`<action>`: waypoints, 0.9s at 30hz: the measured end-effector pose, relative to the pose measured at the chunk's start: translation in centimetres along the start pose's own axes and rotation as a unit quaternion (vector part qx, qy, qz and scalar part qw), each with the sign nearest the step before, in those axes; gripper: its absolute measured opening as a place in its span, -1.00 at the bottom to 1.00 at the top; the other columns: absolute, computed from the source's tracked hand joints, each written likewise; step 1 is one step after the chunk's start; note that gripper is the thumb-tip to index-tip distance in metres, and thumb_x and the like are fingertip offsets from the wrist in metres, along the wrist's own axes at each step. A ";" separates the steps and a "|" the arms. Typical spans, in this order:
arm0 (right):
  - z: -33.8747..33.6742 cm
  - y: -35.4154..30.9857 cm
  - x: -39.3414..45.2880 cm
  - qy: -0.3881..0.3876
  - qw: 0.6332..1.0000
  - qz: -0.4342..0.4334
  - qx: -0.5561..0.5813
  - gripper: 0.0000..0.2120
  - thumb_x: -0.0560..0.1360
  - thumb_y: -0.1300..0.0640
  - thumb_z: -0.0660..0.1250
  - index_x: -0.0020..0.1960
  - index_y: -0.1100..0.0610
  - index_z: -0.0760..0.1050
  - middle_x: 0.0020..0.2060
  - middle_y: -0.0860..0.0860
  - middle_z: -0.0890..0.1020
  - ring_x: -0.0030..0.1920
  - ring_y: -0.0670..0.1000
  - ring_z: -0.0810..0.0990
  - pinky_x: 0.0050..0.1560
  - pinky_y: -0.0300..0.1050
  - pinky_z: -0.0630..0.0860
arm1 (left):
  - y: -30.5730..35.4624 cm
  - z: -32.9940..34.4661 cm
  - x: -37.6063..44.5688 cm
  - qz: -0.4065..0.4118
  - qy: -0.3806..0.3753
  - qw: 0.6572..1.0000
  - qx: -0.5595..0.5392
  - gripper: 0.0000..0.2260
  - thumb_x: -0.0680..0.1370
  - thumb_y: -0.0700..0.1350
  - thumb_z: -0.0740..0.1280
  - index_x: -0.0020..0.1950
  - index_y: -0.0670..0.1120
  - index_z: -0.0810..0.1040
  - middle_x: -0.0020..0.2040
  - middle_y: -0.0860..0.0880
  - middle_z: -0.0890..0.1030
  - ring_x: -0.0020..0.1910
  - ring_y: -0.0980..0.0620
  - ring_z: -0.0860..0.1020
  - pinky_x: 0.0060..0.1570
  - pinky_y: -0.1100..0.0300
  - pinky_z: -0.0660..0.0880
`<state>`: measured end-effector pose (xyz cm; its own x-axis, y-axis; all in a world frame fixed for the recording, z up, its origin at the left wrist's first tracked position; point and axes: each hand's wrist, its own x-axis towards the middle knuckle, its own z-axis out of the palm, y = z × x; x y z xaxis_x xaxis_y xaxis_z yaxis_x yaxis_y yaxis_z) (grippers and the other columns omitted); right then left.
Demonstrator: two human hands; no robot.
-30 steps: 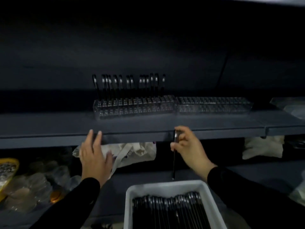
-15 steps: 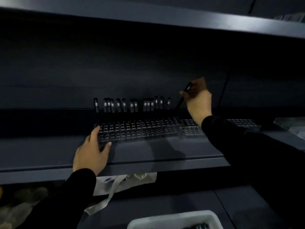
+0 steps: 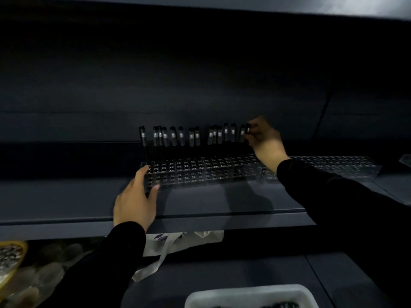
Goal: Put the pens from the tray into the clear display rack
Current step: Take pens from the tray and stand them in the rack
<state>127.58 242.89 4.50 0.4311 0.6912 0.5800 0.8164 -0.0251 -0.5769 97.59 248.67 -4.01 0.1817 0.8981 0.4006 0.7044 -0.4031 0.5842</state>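
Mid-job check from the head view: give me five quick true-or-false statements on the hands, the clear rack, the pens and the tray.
1. The left hand holds the clear plastic display rack at its left end. True.
2. The right hand rests in the white plastic tray. False: it pinches a black pen at the row's right end.
3. Black pens stand upright in the rack's back row. True.
4. The rack's front rows are full. False: they look empty.
5. The rack sits on the floor. False: on a dark shelf.
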 end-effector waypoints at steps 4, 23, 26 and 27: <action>-0.7 -0.9 -0.6 -0.008 0.991 0.078 0.111 -0.78 0.59 0.34 0.17 0.17 0.19 0.50 -0.22 -0.08 0.52 -0.12 -0.02 0.51 -0.03 -0.17 0.53 | -0.3 0.1 0.1 0.010 -0.007 1.000 0.008 -0.48 0.60 0.02 0.24 0.52 0.07 0.14 0.30 -0.11 0.51 0.07 -0.16 0.56 -0.04 0.01 0.49; -0.7 6.2 -32.5 -0.175 0.964 0.196 0.046 -0.79 0.52 0.33 0.28 0.02 0.04 0.44 -0.37 -0.03 0.45 -0.35 -0.10 0.42 -0.24 -0.35 0.38 | -5.7 10.4 -24.0 -0.053 -0.324 0.936 0.127 -0.30 0.60 0.19 0.13 0.56 0.05 -0.24 0.58 -0.03 -0.09 0.55 -0.03 0.00 0.46 0.05 0.04; 1.6 10.1 -35.8 -0.274 0.912 0.304 0.030 -0.81 0.53 0.31 0.29 0.11 0.14 0.44 -0.32 -0.03 0.46 -0.26 -0.02 0.48 -0.10 -0.17 0.47 | -6.7 11.7 -25.0 -0.076 -0.376 0.914 0.135 -0.28 0.61 0.11 0.17 0.56 0.03 -0.26 0.57 -0.05 0.04 0.53 -0.05 0.09 0.45 0.05 0.11; 2.3 11.0 -36.5 -0.299 0.897 0.327 0.010 -0.81 0.50 0.31 0.33 0.08 0.14 0.44 -0.28 -0.03 0.49 -0.16 0.01 0.53 -0.02 -0.14 0.50 | -7.0 12.1 -25.2 -0.078 -0.376 0.915 0.127 -0.27 0.60 0.06 0.20 0.56 0.02 -0.25 0.56 -0.06 0.12 0.51 -0.06 0.15 0.42 0.06 0.18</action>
<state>119.96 219.00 -24.35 0.5277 0.7971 -0.2937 0.4546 -0.5570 -0.6950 96.40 230.99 -26.76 0.4199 0.8462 -0.3280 0.8807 -0.2925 0.3726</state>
